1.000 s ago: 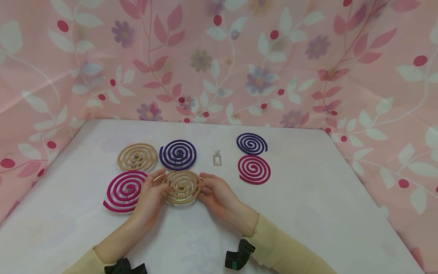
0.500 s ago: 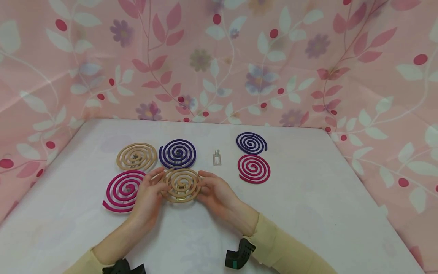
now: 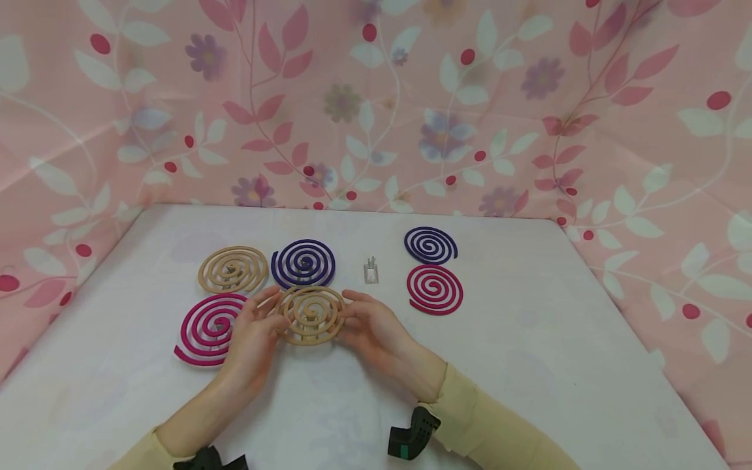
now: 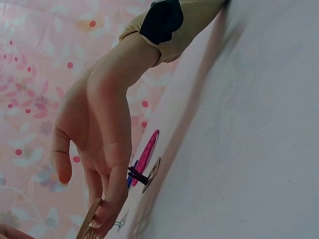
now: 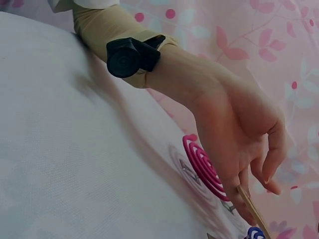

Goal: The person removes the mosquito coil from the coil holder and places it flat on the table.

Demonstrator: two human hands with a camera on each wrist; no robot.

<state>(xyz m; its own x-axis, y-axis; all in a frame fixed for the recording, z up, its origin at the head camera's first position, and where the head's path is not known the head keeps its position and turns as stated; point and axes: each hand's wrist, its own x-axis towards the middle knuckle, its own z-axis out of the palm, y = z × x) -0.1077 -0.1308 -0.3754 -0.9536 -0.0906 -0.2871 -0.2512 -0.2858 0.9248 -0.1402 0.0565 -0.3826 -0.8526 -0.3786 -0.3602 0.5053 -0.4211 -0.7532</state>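
Both hands hold a tan mosquito coil (image 3: 311, 329) by its opposite sides, near the middle of the table. My left hand (image 3: 255, 343) pinches the left rim and my right hand (image 3: 382, 333) the right rim. In the right wrist view, the coil (image 5: 254, 214) appears edge-on at the fingers, raised off the table. A metal stand shows through its gaps, mostly hidden; I cannot tell whether the two touch. Beside the left hand lies a pink coil (image 3: 202, 358) on a stand. Behind are another tan coil (image 3: 232, 287) and a dark blue coil (image 3: 303, 245), each over a stand.
A loose metal stand (image 3: 371, 271) lies right of the blue coil. Farther right, a second blue coil (image 3: 431, 245) and a second pink coil (image 3: 435, 290) lie on the white table (image 3: 558, 365). A pink floral cloth (image 3: 352, 111) surrounds the table's back and sides.
The held tan coil has shifted slightly away from the person, over the stand below, both hands keeping their grip. The other coils and the loose stand have stayed put.
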